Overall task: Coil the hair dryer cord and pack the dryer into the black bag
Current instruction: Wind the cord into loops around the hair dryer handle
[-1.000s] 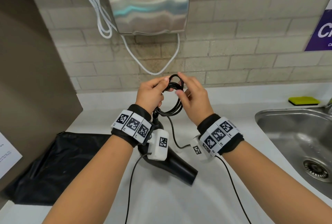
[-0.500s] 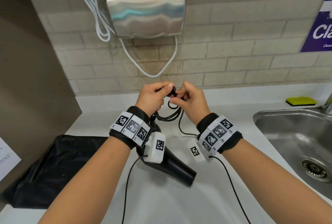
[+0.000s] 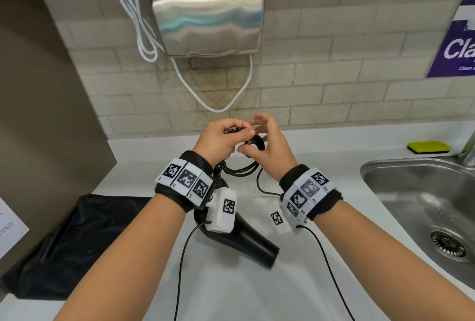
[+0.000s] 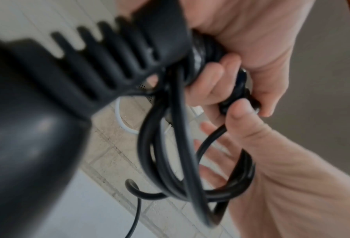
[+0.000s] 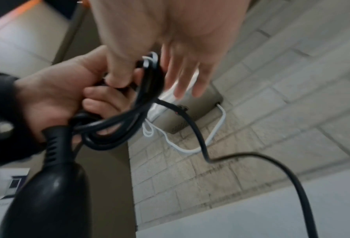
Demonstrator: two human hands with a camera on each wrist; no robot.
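My left hand [image 3: 218, 140] grips a coil of black cord [image 3: 241, 169] above the white counter. In the left wrist view its fingers [image 4: 208, 77] curl round the bundled loops [image 4: 170, 153]. My right hand [image 3: 270, 145] is beside it with its fingers spread and straight, its thumb touching the coil [image 5: 117, 128]. The black hair dryer [image 3: 249, 241] sits below my left wrist, handle up toward the coil. One loose strand [image 5: 202, 145] runs off to the counter. The black bag [image 3: 77, 243] lies flat at the left.
A steel sink [image 3: 411, 174] is set in the counter at the right, with a yellow-green sponge [image 3: 428, 147] behind it. A steel hand dryer [image 3: 208, 12] with a white cable [image 3: 144, 25] hangs on the tiled wall. A brown panel [image 3: 38, 89] closes the left side.
One second ago both hands pinched a raised loop of cord. The loop has come down into the left hand's bundle, and the right fingers have opened and spread.
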